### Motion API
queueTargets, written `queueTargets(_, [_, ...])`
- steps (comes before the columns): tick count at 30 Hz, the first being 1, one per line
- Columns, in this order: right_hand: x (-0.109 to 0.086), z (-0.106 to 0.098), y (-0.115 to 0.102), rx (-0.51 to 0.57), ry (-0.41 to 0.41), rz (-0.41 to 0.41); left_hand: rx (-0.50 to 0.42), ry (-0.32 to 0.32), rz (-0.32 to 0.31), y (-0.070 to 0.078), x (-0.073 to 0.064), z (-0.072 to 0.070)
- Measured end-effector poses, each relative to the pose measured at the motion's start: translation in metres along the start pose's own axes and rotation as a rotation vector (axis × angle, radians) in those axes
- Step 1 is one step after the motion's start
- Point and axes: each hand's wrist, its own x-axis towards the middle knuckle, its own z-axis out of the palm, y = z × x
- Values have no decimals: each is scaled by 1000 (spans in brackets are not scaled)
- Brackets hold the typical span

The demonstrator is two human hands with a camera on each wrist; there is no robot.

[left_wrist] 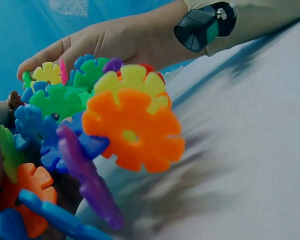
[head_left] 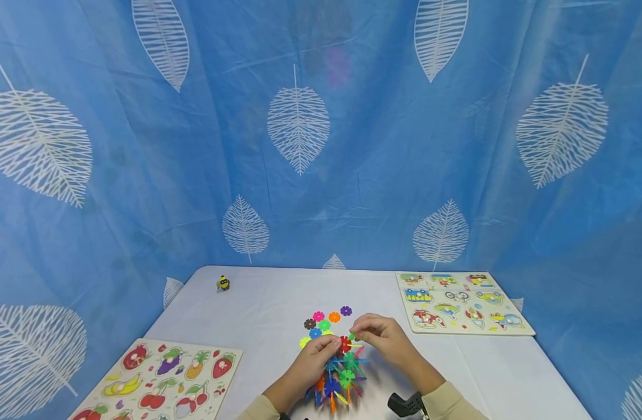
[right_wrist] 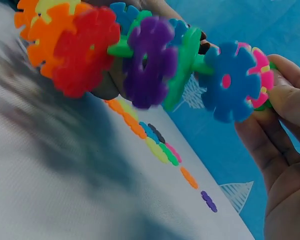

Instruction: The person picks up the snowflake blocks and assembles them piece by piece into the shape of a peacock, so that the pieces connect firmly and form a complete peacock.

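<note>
A cluster of interlocking plastic snowflake discs [head_left: 347, 378] in many colours is in my left hand [head_left: 313, 360], above the white table. The thumb and fingers of that hand grip it from the left side. My right hand [head_left: 386, 341] pinches a small green disc [head_left: 351, 336] at the cluster's upper right. In the right wrist view, my right fingertips [right_wrist: 285, 95] hold the green piece close behind a pink disc [right_wrist: 260, 70] and a blue disc [right_wrist: 230, 82]. An orange disc [left_wrist: 135, 131] sticks out toward the left wrist camera, hiding part of the cluster.
Several loose discs, among them a purple one [head_left: 346, 311] and an orange one [head_left: 334, 317], lie beyond the hands. A fruit puzzle board [head_left: 166, 379] is at front left, a vehicle puzzle board [head_left: 460, 303] at back right. A small yellow-and-black toy [head_left: 223, 283] stands at back left.
</note>
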Motion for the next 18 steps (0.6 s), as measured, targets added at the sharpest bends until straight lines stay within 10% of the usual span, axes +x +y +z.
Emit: queueTargets(18, [-1, 7, -1, -55, 14, -10, -132, -50, -81, -1, 1, 2])
